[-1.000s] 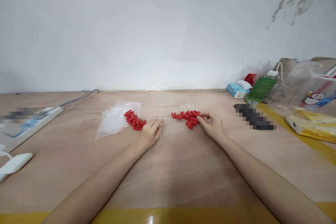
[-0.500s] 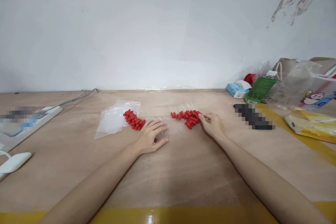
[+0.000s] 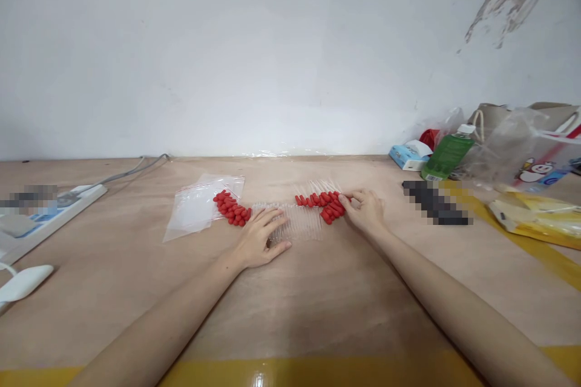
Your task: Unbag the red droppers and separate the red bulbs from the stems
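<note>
My left hand point(image 3: 262, 236) lies over the left part of a row of thin clear tubes point(image 3: 304, 224), its fingers spread. Beside its fingertips lies a pile of red rubber bulbs point(image 3: 230, 208), close to the clear zip bags. My right hand point(image 3: 365, 208) has its thumb and finger closed at the right end of a second group of red bulbs point(image 3: 332, 208); it seems to pinch one, partly hidden by the fingers. Behind this group, thin clear stems point(image 3: 324, 185) fan out toward the wall.
Clear zip bags point(image 3: 190, 211) lie at left, with a white power strip point(image 3: 86, 199) and cable farther left. At right stand a tissue pack point(image 3: 406, 157), a green bottle point(image 3: 447, 156) and plastic bags point(image 3: 535, 151). A yellow packet point(image 3: 540, 217) and a blurred black object point(image 3: 438, 204) lie nearer.
My right hand has shifted slightly left against the red bulbs. My left hand stays in place on the tubes, and the view has turned very slightly.
</note>
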`<state>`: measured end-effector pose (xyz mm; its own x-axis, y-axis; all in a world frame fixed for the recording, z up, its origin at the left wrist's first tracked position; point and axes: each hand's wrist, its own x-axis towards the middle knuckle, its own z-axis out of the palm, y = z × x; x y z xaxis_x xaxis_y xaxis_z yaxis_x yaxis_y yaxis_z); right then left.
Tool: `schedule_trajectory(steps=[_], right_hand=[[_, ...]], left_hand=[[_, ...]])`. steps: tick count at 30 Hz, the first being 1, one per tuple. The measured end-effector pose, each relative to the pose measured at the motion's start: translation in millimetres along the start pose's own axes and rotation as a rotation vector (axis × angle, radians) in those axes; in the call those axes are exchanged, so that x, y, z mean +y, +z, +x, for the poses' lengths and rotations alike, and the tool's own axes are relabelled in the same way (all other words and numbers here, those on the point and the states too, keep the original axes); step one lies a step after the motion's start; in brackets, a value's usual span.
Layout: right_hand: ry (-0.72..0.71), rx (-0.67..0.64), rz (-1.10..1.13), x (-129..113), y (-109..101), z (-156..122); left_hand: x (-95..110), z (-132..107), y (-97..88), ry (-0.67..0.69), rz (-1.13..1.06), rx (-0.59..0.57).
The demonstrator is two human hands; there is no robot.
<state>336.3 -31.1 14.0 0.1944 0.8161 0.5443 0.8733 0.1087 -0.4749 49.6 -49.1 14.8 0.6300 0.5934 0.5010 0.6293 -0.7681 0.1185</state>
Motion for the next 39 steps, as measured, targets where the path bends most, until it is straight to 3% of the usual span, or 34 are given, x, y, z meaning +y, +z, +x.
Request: schedule_trajectory(steps=[7,12,18,21,24,27,32,39], right_hand=[[-0.058,-0.128,-0.091,-25.4,13.3,19.3],[-0.099,-0.099,-0.118,-24.9,23.3,21.5],[-0.033,-0.017,-0.053,-35.6,12.5,18.5],[-0.16,0.057,0.095,-42.4,2.5,3.3],[-0.415,-0.005,0.188,-46.3,-3.3,-22.6],[-0.578,-0.058,0.232,-48.1,-1.6,-45.2],[-0.629,-0.018,0.26,-50.6,7.5,-55.5],[-0.715,0.079,0.129,-48.5,16.0,-54.6]], left_hand=[[0.6,-1.4,-0.7,-0.022,0.0,0.011],[0.3,-1.8,-0.6,-0.026,-0.015,-0.004],[-0.2,-2.1,-0.5,-0.034,-0.006,0.008],[1.2,-1.6,-0.4,-0.018,0.025,0.105],[3.7,0.8,1.6,0.003,0.079,0.225],[6.3,4.0,5.2,0.079,0.142,0.231],[8.3,5.9,10.6,0.136,0.149,0.237],[13.3,6.7,8.7,0.189,0.196,0.247]])
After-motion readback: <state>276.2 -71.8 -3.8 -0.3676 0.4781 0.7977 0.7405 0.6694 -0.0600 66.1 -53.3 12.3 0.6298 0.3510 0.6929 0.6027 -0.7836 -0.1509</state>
